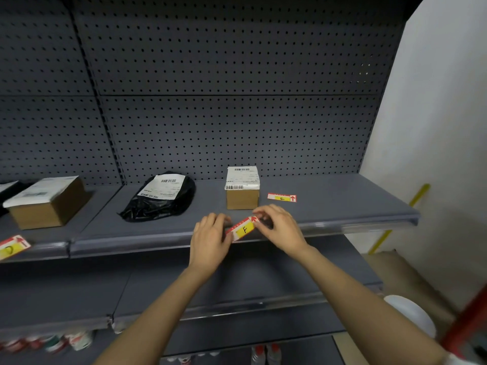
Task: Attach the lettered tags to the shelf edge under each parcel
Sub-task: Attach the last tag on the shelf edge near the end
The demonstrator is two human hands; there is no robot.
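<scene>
Both hands hold a red, white and yellow tag marked F point(243, 229) tilted at the shelf edge point(342, 226), just below a small cardboard box point(242, 187) with a white label. My left hand point(210, 237) pinches the tag's left end, and my right hand point(276, 225) grips its right end. A second tag marked E point(282, 197) lies flat on the shelf to the right of that box. A black plastic parcel point(160, 196) sits left of the box. Further left stands a larger cardboard box point(48, 202), with a tag marked D point(13, 246) at the edge below it.
The grey pegboard back panel point(237, 101) rises behind the parcels. A lower shelf point(237, 285) juts out under my forearms, with bottles point(76, 339) beneath it. A white wall point(434, 127) and a yellow strip point(419, 196) are on the right, a white round object point(411, 312) below.
</scene>
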